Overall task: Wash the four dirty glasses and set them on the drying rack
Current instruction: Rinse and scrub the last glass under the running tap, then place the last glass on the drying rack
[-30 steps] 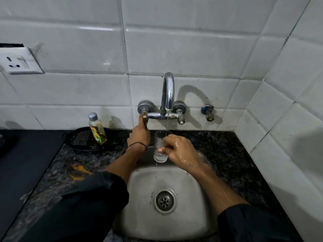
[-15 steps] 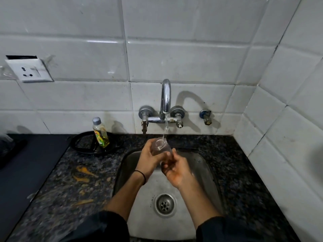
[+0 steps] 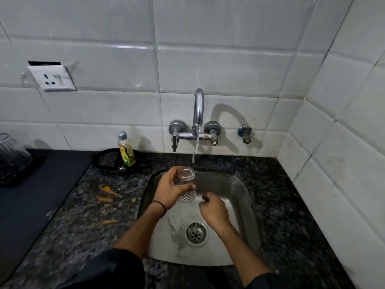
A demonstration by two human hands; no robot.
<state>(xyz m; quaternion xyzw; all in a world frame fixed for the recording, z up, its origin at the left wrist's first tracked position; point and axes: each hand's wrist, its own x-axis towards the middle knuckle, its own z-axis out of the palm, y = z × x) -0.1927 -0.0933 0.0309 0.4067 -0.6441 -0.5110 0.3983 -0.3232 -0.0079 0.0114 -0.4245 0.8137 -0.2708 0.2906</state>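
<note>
My left grip (image 3: pixel 169 189) is wrapped round the glass (image 3: pixel 186 185) and holds it over the sink (image 3: pixel 239 190) under the tap (image 3: pixel 199 109) so the water (image 3: pixel 195 147) can rinse it, while my right grip (image 3: pixel 212 209) waits beside it, loose and empty.

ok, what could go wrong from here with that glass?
1. Only the left hand holds the glass, above the steel sink. The right hand is off it, so a slip could drop and chip it.
2. The tap is running, so water hitting the glass may splash onto the counter.
</note>
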